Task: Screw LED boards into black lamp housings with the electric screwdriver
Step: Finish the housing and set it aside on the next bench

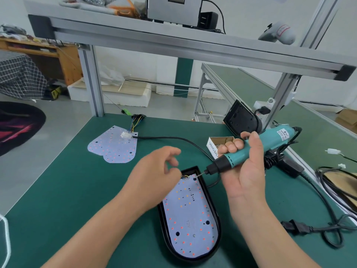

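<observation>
Fingers (234, 144) of your right hand (245, 167) grip the electric screwdriver (274, 135), left hand (154, 171) unclear; below them, one LED board (191, 215) screw (194, 235) looks seated, rest pending.

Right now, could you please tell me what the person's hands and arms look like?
Both are bare. The left hand and right hand show no gloves, rings or watch. The left forearm and right forearm have no sleeves in view. The left hand is blurred, so small details there are unclear.
</observation>
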The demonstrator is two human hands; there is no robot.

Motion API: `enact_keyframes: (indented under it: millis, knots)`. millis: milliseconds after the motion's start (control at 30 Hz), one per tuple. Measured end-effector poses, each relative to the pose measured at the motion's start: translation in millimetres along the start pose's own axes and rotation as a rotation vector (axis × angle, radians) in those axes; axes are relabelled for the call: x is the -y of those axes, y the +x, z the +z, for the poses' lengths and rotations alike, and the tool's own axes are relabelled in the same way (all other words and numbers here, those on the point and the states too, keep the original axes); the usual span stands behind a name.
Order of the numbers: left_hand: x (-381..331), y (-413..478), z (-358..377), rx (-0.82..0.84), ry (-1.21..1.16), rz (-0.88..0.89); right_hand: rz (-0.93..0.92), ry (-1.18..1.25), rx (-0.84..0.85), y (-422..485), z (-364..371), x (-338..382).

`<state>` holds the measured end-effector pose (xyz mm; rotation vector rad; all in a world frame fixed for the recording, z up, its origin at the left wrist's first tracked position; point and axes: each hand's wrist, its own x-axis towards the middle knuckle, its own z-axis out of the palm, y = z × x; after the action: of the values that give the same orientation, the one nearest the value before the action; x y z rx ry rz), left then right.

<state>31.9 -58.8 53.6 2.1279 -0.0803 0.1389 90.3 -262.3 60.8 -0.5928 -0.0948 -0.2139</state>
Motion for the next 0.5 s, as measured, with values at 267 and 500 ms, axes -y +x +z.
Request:
enact_keyframes:
  millis: [267, 500]
  knots:
    - [11.5, 0.6, -32.3, 0.465, 0.426, -0.232, -0.007, -0.017, 0.008, -0.1, 1.4, 4.0]
    - [9.3, -2.1, 5.3, 0.332, -0.212, -0.290, -0.019, -0.069, 0.074, -4.6, 4.5, -1.2]
